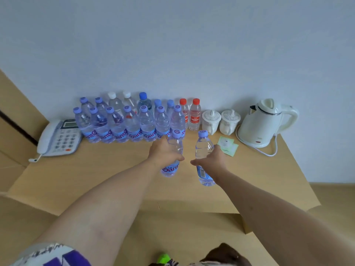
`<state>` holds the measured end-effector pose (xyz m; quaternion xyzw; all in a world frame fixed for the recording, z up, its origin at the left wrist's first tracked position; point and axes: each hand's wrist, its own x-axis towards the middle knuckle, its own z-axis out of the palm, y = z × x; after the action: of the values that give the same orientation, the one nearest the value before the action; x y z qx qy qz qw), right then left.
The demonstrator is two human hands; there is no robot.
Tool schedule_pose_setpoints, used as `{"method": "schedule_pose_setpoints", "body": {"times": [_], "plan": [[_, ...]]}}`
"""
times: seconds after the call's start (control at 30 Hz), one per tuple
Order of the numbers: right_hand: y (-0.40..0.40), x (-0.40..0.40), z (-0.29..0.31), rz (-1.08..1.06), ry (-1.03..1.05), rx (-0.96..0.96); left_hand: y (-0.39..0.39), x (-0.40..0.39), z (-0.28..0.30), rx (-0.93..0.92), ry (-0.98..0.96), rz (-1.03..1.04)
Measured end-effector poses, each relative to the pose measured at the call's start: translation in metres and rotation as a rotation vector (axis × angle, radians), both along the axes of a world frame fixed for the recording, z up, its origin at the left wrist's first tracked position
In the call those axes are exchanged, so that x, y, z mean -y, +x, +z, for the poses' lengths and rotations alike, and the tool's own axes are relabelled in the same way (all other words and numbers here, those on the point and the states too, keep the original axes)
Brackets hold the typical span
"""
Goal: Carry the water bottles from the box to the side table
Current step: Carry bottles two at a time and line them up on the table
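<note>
My left hand [163, 152] grips a clear water bottle with a lilac cap [175, 145] around its middle, upright over the wooden side table [96, 179]. My right hand [212, 160] holds a second lilac-capped bottle [204, 148] the same way, a little to the right. Both bottles hang just in front of a row of several matching bottles [132, 125] standing against the wall. Behind that row stand more bottles, some with white and blue caps. Two red-capped bottles [192, 115] stand at the row's right end. The box is not in view.
A white desk phone [59, 138] lies at the table's left end. Two white lidded cups [221, 121] and a white electric kettle [263, 121] with its cord stand at the right. Green paper sachets [227, 145] lie near my right hand. The table's front edge runs below my forearms.
</note>
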<state>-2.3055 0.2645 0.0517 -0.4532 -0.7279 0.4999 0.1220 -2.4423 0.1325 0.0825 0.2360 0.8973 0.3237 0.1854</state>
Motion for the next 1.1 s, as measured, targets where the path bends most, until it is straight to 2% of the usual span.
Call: {"method": "schedule_pose_setpoints", "body": {"times": [0.17,0.37,0.63,0.83,0.97,1.1], "plan": [[-0.027,-0.018,-0.014,-0.044,0.0,0.038,-0.035,-0.026,-0.018,0.035,-0.004,-0.048],[-0.068,-0.055,-0.025,-0.029,0.062,0.068,-0.063,-0.055,-0.036,0.013,0.025,-0.008],[-0.099,-0.07,-0.037,0.01,0.052,-0.035,-0.079,-0.074,-0.054,-0.005,0.141,0.04],[-0.099,-0.073,-0.037,0.012,0.035,-0.123,-0.093,-0.068,-0.058,0.084,0.15,0.003],[-0.092,-0.076,-0.031,0.056,0.096,-0.076,-0.094,-0.067,-0.056,0.109,0.137,-0.004],[-0.08,-0.078,-0.027,0.086,0.231,0.059,-0.095,-0.069,-0.054,0.105,0.114,-0.01]]}}
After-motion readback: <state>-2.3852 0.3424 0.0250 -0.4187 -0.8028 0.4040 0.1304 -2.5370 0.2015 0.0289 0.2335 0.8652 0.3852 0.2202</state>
